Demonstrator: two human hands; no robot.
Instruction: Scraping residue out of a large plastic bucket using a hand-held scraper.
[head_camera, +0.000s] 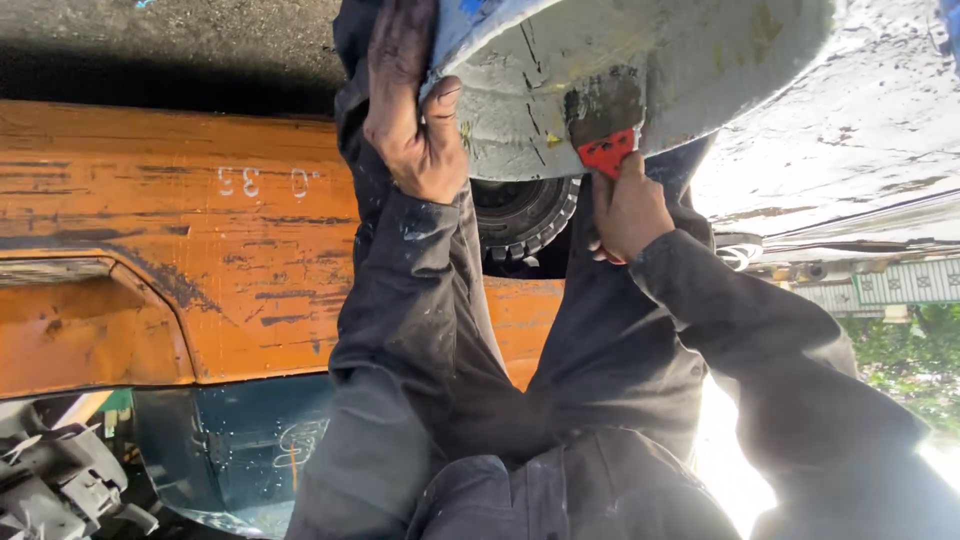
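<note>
Grey filler-coated panel (690, 60), top centre above an orange vehicle body (200, 250): left hand (410, 110) grip clamped around its edge; right hand (630, 210) grip closed on a red-handled scraper (605, 125) pressed against it.

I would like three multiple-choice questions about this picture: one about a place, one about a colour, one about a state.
1. Where is the scraper's blade?
A. flat against the grey panel
B. on the ground
C. in a pocket

2. What colour is the scraper's handle?
A. green
B. red
C. white

3. What is the left hand doing?
A. hanging free
B. gripping the panel's edge
C. holding a brush

Answers:
1 A: the scraper lies on the grey panel, held by the right hand.
2 B: its handle is red.
3 B: the left hand wraps the panel's edge.
</note>
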